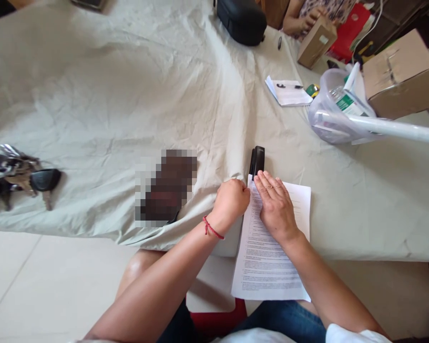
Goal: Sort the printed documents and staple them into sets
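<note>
A stack of printed paper sheets (pixel 268 267) lies at the table's front edge, its lower part jutting out over my lap. My left hand (pixel 231 202), with a red string bracelet at the wrist, is closed at the upper left edge of the sheets and pinches that edge; its fingertips are partly hidden. Flat across the upper part of the top sheet rests my right hand (pixel 277 209), fingers stretched out. Its fingertips touch the near end of a black stapler (pixel 258 159), which sits over the sheets' top left corner. The stapler's near end is partly covered.
Keys (pixel 45 181) lie at left, and a blurred-out dark object (pixel 168 186) is left of my hands. Behind stand a black case (pixel 241 21), a notepad (pixel 289 93), a translucent bin (pixel 327 119) with a white roll jutting right, and a cardboard box (pixel 402 76). Another person's hands hold a small box (pixel 316 43).
</note>
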Motion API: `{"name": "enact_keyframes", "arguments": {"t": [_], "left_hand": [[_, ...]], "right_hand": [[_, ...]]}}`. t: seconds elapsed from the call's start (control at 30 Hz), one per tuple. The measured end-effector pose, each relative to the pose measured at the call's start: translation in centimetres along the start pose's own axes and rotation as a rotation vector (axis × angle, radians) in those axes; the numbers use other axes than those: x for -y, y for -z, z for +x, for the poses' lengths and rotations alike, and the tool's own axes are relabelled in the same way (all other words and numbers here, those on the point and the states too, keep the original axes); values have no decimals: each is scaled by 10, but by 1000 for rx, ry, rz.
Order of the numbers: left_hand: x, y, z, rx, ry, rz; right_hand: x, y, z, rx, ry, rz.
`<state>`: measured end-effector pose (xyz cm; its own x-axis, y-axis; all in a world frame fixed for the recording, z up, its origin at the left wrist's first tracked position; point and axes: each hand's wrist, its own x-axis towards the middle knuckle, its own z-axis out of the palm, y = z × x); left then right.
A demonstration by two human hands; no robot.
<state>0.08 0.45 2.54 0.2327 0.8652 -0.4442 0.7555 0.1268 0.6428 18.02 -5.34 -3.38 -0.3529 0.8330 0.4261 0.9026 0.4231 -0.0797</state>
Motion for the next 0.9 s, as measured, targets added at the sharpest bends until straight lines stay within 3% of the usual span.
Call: {"name": "enact_keyframes", "arguments": {"t": [0.57,0.8,0.9], "left_hand": [[-6,-4,-3,-26,3,44],[-7,-2,-4,-22,-3,53],[-4,-1,-5,-24,-20,10]], "right_hand": [[-3,-9,1,13,-44,12],[1,7,13,31,-37,-16],[2,19,24,61,-98,15]]}}
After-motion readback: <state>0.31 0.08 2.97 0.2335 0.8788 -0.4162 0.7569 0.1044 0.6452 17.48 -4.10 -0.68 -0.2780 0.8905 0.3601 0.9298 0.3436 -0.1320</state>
